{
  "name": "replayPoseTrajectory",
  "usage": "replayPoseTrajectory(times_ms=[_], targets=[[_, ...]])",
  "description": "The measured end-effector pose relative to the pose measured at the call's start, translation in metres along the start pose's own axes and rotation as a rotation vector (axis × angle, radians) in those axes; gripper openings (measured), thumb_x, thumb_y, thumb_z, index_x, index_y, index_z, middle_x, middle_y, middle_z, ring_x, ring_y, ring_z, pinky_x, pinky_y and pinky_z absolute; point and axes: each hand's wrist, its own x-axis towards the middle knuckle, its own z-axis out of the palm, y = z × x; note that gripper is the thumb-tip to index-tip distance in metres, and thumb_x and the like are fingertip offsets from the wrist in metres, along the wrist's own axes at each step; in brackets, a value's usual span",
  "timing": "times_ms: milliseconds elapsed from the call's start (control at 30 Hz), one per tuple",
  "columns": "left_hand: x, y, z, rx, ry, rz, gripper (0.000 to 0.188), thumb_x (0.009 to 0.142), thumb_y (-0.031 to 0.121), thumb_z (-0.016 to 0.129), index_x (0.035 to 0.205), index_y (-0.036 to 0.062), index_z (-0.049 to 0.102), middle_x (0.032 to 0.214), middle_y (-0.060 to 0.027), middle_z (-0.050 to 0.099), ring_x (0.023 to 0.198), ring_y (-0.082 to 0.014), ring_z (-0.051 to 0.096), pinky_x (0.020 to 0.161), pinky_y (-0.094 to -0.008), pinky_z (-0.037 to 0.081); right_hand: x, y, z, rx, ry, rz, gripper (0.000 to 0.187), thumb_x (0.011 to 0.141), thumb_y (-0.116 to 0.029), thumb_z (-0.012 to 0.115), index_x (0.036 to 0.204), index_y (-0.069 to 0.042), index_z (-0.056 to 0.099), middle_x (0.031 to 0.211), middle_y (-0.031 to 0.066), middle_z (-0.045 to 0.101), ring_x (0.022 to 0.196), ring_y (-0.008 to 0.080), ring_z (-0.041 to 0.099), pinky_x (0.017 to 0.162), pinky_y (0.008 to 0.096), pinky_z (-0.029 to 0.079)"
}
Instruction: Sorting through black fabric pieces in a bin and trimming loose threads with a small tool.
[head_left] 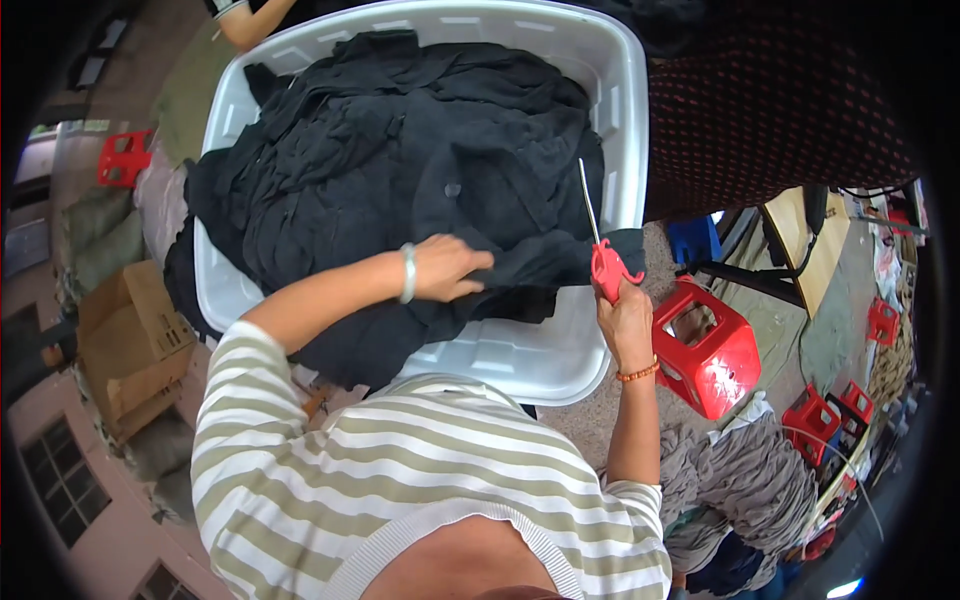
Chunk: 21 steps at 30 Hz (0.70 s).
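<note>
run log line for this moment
left hand: at dark cloth | right hand: gripping red long-nozzled tool | white tub: dark cloth piled inside

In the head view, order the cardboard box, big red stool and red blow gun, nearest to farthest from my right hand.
1. Red blow gun: in your right hand.
2. Big red stool: to its right.
3. Cardboard box: at the far left.

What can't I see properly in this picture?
In the head view:
White tub: its bottom is mostly covered by dark cloth.
Red tool: its lower handle is hidden inside the right hand.
Left hand: its own back hides the palm.
Another person's arm: cut off by the top edge.
</note>
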Motion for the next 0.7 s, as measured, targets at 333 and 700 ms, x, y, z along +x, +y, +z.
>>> replayPoseTrajectory(times_ms=[333, 700], targets=[[-0.142, 0.034, 0.023, -0.155, 0.302, -0.087, 0.022, 0.080, 0.019, 0.070, 0.090, 0.0032, 0.058, 0.075, -0.0137, 0.061, 0.072, -0.0349, 0.060, 0.063, -0.0412, 0.047, 0.004, -0.072, 0.065, 0.029, -0.681, -0.261, 0.052, 0.067, -0.031, 0.083, 0.102, 0.001, 0.059, 0.086, 0.0226, 0.063, 0.085, 0.0386, 0.062, 0.073, 0.0410, 0.048], [-0.081, -0.026, 0.060, -0.040, 0.361, -0.495, 0.087, 0.068, 0.049, 0.076, 0.136, 0.0075, 0.040, 0.129, -0.0216, 0.046, 0.118, -0.0401, 0.047, 0.096, -0.0449, 0.043, -0.140, -0.109, 0.014, 0.341, -0.745, -0.054, 0.032, 0.073, -0.016, 0.077, 0.095, 0.001, 0.060, 0.069, 0.0043, 0.054, 0.066, 0.0113, 0.047, 0.062, 0.0290, 0.043]])
